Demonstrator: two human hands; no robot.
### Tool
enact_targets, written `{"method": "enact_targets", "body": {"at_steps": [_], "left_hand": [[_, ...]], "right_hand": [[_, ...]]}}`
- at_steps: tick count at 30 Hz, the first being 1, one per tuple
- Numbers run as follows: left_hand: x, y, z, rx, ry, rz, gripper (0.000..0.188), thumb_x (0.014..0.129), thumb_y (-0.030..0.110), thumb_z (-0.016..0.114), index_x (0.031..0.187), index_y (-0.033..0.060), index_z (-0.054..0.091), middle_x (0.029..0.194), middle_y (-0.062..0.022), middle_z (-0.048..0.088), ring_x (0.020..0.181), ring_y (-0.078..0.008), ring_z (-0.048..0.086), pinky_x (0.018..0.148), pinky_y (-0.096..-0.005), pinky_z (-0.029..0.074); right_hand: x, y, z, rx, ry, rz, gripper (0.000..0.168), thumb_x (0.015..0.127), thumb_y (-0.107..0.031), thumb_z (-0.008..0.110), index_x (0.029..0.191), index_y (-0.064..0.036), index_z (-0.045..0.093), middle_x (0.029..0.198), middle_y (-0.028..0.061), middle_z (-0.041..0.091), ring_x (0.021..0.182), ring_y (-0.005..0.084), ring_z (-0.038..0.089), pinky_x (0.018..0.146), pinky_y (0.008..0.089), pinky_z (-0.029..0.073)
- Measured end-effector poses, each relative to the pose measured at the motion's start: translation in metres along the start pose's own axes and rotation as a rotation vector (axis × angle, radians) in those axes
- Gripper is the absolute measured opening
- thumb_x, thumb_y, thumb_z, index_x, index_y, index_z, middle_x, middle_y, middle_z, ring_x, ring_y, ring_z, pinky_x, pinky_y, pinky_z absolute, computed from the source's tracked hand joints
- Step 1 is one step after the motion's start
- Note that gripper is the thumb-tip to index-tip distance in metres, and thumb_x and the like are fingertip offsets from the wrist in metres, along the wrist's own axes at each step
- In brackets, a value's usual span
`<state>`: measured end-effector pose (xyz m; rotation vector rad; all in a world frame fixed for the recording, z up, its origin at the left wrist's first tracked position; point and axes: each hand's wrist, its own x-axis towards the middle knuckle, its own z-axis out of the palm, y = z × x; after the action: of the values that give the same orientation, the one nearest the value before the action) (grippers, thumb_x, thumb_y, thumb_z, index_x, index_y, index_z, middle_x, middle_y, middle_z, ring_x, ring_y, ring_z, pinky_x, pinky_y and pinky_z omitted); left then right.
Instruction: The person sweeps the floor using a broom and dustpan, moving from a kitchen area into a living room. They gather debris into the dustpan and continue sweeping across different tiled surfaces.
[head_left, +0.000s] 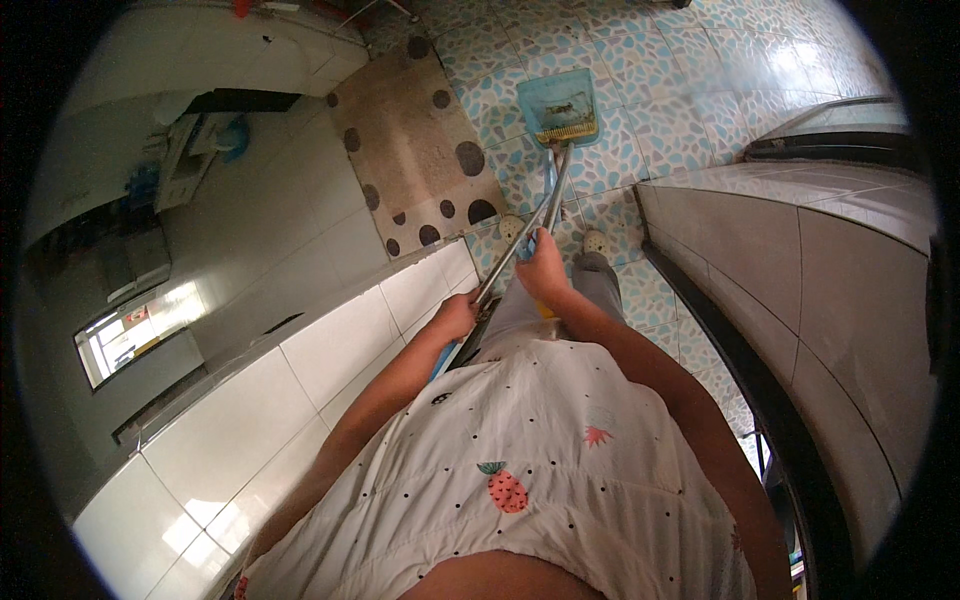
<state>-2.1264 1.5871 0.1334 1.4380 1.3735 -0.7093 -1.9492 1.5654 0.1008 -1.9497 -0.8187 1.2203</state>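
My left hand (454, 316) grips a slim metal pole, which runs up and forward past my legs. In my right hand (543, 271) is a second metal pole (557, 196), with a blue part showing at the fist. The poles meet or cross near a translucent blue-green dustpan (529, 101) on the floor. Yellow broom bristles (566, 133) rest at the pan's near edge, and a little dark debris (559, 109) lies inside. The right-hand pole appears to lead to the broom, the left-hand one to the pan's handle.
A brown mat (405, 150) with dark spots lies left of the pan on the pebble-patterned tile floor (622, 67). White-tiled low wall (330, 360) runs along my left. A tiled counter with a dark edge (735, 352) curves along my right. My slippers (595, 241) stand just behind the pan.
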Motion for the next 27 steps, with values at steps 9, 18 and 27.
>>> {"method": "enact_targets", "body": {"at_steps": [9,18,27], "left_hand": [[0.030,0.001,-0.016,0.244,0.374,0.211,0.039,0.082,0.018,0.037,0.121,0.0130,0.034,0.074,-0.0226,0.054,0.064,-0.0334,0.054,0.060,-0.0406,0.041],[-0.026,-0.065,0.029,0.319,0.162,0.031,0.048,0.076,0.015,0.043,0.120,0.0063,0.030,0.074,-0.0229,0.055,0.068,-0.0363,0.055,0.063,-0.0439,0.044],[-0.043,-0.046,0.023,-0.335,0.263,0.204,0.030,0.073,0.016,0.052,0.097,-0.0019,0.048,0.063,-0.0115,0.052,0.058,-0.0194,0.049,0.056,-0.0333,0.041]], "right_hand": [[-0.004,-0.004,-0.003,0.021,-0.034,-0.003,0.027,0.063,-0.004,0.053,0.085,0.000,0.038,0.082,0.0218,0.045,0.080,0.0406,0.044,0.067,0.0405,0.036],[0.001,-0.011,-0.017,0.056,-0.120,0.117,0.036,0.061,-0.001,0.052,0.094,0.001,0.038,0.091,0.0221,0.046,0.085,0.0397,0.045,0.069,0.0412,0.037],[0.003,-0.008,-0.008,0.061,-0.105,0.057,0.040,0.060,-0.001,0.051,0.098,0.000,0.038,0.097,0.0228,0.046,0.091,0.0404,0.044,0.072,0.0402,0.037]]}}
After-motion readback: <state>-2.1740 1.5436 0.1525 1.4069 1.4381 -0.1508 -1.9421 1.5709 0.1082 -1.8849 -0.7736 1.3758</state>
